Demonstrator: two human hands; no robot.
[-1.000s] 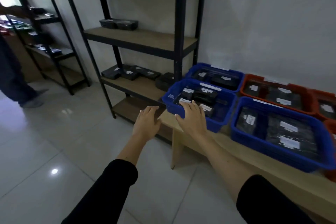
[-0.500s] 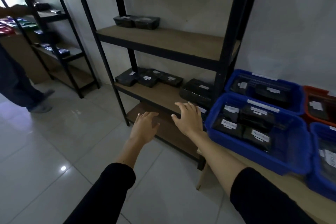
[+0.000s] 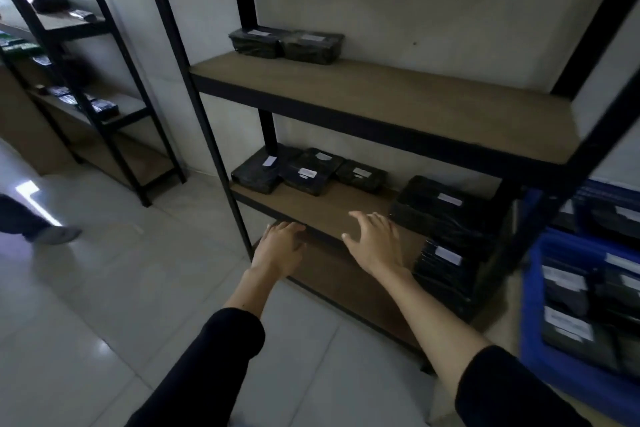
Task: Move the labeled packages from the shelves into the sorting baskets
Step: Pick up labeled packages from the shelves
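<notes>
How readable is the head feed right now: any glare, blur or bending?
Head view: dim overall; black packages lose detail, only white labels stand out; glare streak on the floor tiles at left; blue basket smeared at the right edge; shelf uprights bow from wide-angle distortion.

There is 1 view only, from a camera worn on the person's head. It looks forward and down, tilted, with wide-angle bending at the edges. It faces the black metal shelving unit (image 3: 381,104) at close range, its wooden boards filling the middle of the frame. The left hand (image 3: 278,248) and right hand (image 3: 375,241) reach out from the bottom edge, both arms seen from above and behind. A blue basket (image 3: 533,288) is cut off at the right edge, and a second shelving unit (image 3: 86,80) stands farther off at upper left.
</notes>
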